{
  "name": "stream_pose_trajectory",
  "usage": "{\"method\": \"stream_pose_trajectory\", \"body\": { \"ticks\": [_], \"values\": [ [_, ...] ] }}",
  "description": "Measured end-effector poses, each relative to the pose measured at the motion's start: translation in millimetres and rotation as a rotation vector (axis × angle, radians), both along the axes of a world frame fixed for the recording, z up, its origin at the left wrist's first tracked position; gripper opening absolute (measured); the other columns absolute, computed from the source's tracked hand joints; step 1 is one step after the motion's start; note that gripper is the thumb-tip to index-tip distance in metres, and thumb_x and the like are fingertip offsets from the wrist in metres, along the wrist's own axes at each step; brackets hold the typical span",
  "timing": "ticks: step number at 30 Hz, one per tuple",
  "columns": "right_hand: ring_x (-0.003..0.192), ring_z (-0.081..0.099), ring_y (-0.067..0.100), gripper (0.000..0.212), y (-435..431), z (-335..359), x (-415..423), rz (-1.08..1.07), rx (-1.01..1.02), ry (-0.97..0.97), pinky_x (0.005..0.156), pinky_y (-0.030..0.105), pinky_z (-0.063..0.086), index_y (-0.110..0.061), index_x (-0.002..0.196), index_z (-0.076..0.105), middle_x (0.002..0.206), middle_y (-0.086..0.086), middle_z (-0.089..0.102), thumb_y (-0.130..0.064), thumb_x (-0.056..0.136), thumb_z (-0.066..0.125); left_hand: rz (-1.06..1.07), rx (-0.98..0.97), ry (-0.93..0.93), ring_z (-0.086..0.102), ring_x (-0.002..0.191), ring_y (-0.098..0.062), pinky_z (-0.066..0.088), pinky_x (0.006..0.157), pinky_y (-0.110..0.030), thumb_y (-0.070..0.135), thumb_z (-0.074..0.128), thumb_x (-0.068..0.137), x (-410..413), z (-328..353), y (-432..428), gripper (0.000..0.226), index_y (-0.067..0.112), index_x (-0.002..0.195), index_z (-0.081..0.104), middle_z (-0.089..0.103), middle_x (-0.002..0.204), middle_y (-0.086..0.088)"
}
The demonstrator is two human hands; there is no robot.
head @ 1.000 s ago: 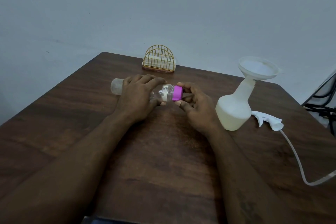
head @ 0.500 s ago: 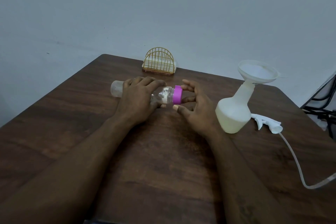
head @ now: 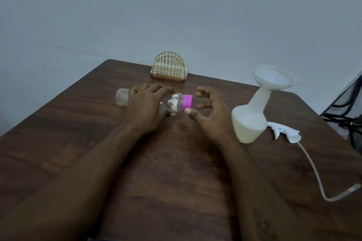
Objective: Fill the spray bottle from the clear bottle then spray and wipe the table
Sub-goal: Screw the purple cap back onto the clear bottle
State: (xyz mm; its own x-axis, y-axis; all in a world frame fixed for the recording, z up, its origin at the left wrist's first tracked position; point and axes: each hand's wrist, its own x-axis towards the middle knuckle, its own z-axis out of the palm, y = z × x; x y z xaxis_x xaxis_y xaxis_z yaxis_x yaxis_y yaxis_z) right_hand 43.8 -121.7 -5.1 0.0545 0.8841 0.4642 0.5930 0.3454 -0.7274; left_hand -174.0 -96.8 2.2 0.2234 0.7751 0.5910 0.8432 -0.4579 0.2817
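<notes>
L hand [head: 145,107] grips the clear bottle [head: 172,103] round its middle. Bottle is on its side at mid-bench [head: 176,182], base to the left, neck to the right; can't tell if it rests on the wood or sits just above it. Purple cap [head: 188,100] is on, facing R hand [head: 213,115]. R hand is open & holds nothing: fingers spread, loosely bent, clear of the cap. Thumb tip is right under cap's lower edge, can't tell if touching. White bits show inside bottle nr the neck. Spray bottle [head: 249,123] stands upright just right of R hand, top off, w/ white funnel [head: 274,77] sat in its neck. Trigger head [head: 284,132] lies on bench just beside its base, thin tube [head: 311,172] trailing to front-right. Gold wire holder [head: 169,68] w/ white napkins at back edge, behind the hands
</notes>
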Motion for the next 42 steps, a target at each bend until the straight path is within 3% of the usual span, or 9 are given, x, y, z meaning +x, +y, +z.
{"method": "stream_pose_trajectory", "body": {
  "ticks": [6,13,16,19,25,30,34,38,42],
  "values": [
    [0.112,0.063,0.004,0.063,2.8,-3.8,-4.3,0.067,0.075,-0.141,0.083,0.030,0.059,-0.038,0.131,0.058,0.133,-0.012,0.063,-0.018,0.080,0.088,-0.018,0.002,0.009,0.050,0.129,-0.020,0.029,0.106,-0.045,0.047,0.082,0.078,1.3,1.6,-2.6,0.066,0.035,0.138,0.058,0.062,0.135,0.007],
    [0.084,0.064,-0.001,0.034,2.5,-5.6,-3.9,-0.036,-0.108,0.001,0.070,0.024,0.044,-0.034,0.106,0.071,0.092,-0.013,0.071,-0.060,0.103,0.051,-0.022,-0.022,0.014,0.047,0.132,-0.019,0.027,0.110,-0.046,0.049,0.080,0.081,2.1,2.2,-1.9,0.066,0.038,0.141,0.055,0.059,0.140,0.008],
    [0.102,0.066,0.000,0.051,0.3,0.8,-3.0,0.021,-0.086,0.067,0.073,0.015,0.050,-0.038,0.138,0.057,0.117,-0.019,0.066,-0.055,0.092,0.072,-0.006,-0.025,0.010,0.047,0.133,-0.021,0.027,0.110,-0.047,0.050,0.080,0.081,1.5,2.7,-1.4,0.067,0.037,0.141,0.054,0.059,0.141,0.006],
    [0.112,0.062,-0.001,0.078,-0.8,-0.7,-1.9,0.136,-0.010,-0.076,0.073,0.014,0.054,-0.050,0.139,0.047,0.138,-0.018,0.057,-0.030,0.078,0.091,-0.001,-0.017,0.012,0.048,0.132,-0.022,0.029,0.109,-0.048,0.048,0.081,0.080,1.8,2.3,-1.8,0.067,0.036,0.141,0.055,0.060,0.139,0.005],
    [0.083,0.069,-0.001,0.031,2.5,-2.9,-3.8,-0.017,-0.085,0.000,0.075,0.026,0.059,-0.031,0.116,0.069,0.095,-0.010,0.076,-0.052,0.094,0.072,-0.035,-0.020,0.033,0.047,0.131,-0.019,0.028,0.109,-0.046,0.050,0.081,0.080,2.7,1.8,-3.1,0.066,0.038,0.140,0.056,0.059,0.139,0.009],
    [0.092,0.067,-0.007,0.059,-1.0,0.7,-5.5,-0.022,-0.077,0.028,0.079,0.026,0.058,-0.033,0.137,0.060,0.112,-0.015,0.072,-0.068,0.089,0.065,-0.016,-0.013,0.001,0.048,0.130,-0.020,0.028,0.108,-0.047,0.049,0.081,0.079,1.6,2.5,-2.5,0.066,0.036,0.139,0.057,0.060,0.138,0.008],
    [0.108,0.065,-0.001,0.088,0.1,-1.6,-4.9,0.096,0.044,-0.062,0.076,0.019,0.059,-0.051,0.147,0.041,0.138,-0.017,0.057,-0.025,0.079,0.091,-0.022,-0.006,0.002,0.049,0.130,-0.021,0.029,0.108,-0.048,0.046,0.081,0.080,1.8,2.2,-2.9,0.066,0.035,0.140,0.057,0.061,0.137,0.006],
    [0.102,0.064,-0.002,0.061,0.6,-1.7,-8.1,0.057,0.088,-0.074,0.077,0.016,0.056,-0.040,0.133,0.059,0.131,-0.014,0.063,-0.019,0.083,0.087,-0.031,0.003,0.009,0.050,0.128,-0.022,0.030,0.106,-0.048,0.047,0.082,0.079,2.0,2.3,-2.7,0.065,0.035,0.138,0.058,0.061,0.136,0.006],
    [0.085,0.070,0.005,0.014,4.5,-1.2,-6.3,-0.088,0.016,0.097,0.079,0.041,0.063,-0.028,0.105,0.071,0.097,-0.010,0.074,-0.039,0.096,0.073,-0.085,-0.008,0.066,0.048,0.130,-0.020,0.029,0.107,-0.047,0.046,0.080,0.080,4.9,-0.1,-4.7,0.061,0.037,0.137,0.058,0.060,0.137,0.008]
  ]
}}
